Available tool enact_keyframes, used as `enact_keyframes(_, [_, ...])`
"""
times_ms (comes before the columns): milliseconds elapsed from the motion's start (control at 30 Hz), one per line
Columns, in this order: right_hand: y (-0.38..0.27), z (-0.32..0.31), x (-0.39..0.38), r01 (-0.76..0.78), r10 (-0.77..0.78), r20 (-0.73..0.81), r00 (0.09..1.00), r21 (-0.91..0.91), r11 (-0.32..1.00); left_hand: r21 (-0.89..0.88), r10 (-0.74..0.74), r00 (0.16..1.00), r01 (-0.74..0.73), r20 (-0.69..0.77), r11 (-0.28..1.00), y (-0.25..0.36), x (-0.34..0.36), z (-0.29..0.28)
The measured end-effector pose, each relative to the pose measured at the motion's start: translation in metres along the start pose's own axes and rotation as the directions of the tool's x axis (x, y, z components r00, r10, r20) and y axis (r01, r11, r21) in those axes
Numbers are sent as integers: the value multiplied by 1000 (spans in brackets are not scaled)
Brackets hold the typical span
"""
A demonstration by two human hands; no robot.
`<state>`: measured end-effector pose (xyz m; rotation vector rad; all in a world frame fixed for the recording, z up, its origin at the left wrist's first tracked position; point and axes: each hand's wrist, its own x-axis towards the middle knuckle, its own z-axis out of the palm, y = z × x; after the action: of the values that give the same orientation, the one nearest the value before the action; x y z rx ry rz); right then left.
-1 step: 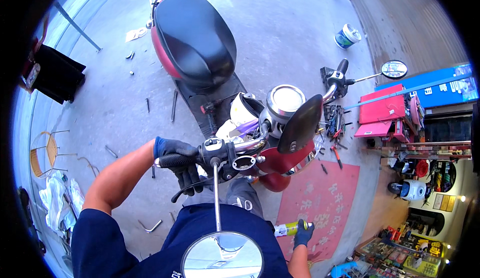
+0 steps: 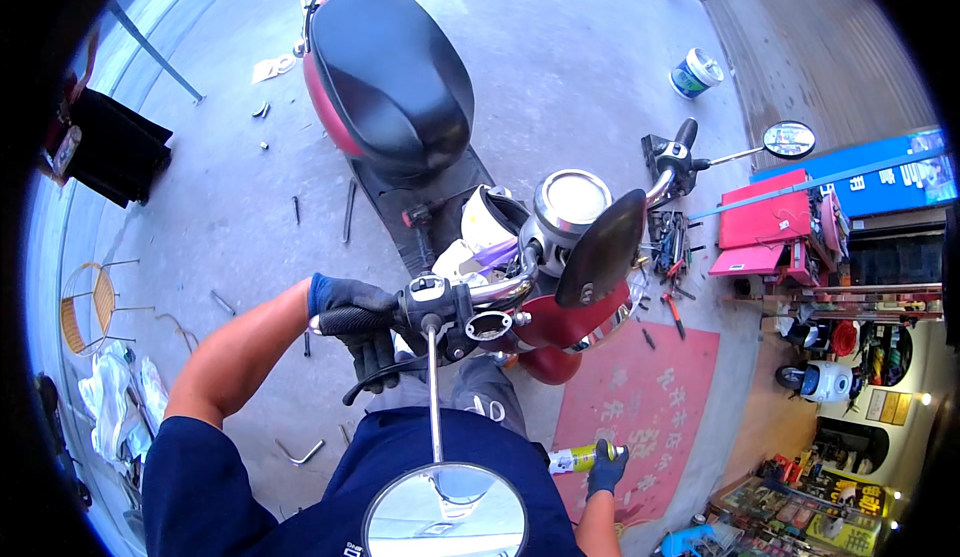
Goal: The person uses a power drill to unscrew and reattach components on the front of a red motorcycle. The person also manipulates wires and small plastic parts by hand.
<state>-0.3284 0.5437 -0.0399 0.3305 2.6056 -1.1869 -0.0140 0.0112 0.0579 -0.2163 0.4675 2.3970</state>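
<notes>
My left hand (image 2: 355, 327), in a dark glove, wraps around the black handlebar grip (image 2: 350, 321) of a red scooter. Its fingers reach down to the brake lever (image 2: 385, 375); whether they squeeze it I cannot tell. Low on the right, my right hand (image 2: 607, 467), also gloved, is closed on a yellow-green spray can (image 2: 572, 460) held roughly level. The can's left end is close to my dark shirt. A round mirror (image 2: 445, 517) on a long stem stands in front of my chest. The black seat (image 2: 395, 77) and headlight housing (image 2: 573, 202) lie beyond the handlebar.
Loose tools surround a red-handled hammer (image 2: 674, 314) on the floor. A red mat (image 2: 640, 417) lies at the right, below a red toolbox (image 2: 768, 219). Farther off stands a paint bucket (image 2: 695, 74). On the left are a wicker stool (image 2: 100, 302) and plastic bags (image 2: 118, 407).
</notes>
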Motion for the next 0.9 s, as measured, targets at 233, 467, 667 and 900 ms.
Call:
enact_keyframes(233, [15,1,5,34,-34,0,999,-11,999,-189,87,987,-60,136,980,-29,9,-62])
enact_keyframes(467, [17,-1,3,6,-6,-13,1000,-23,1000,29,12,1000,-12,-14,1000,-12,0,-25])
enact_keyframes(667, [29,-5,16,61,-61,-4,998,-23,998,59,68,990,-61,-123,996,-21,4,-58])
enact_keyframes(900, [6,-1,10,30,-30,-2,1000,-12,999,81,74,997,-72,-27,994,-15,-1,-30])
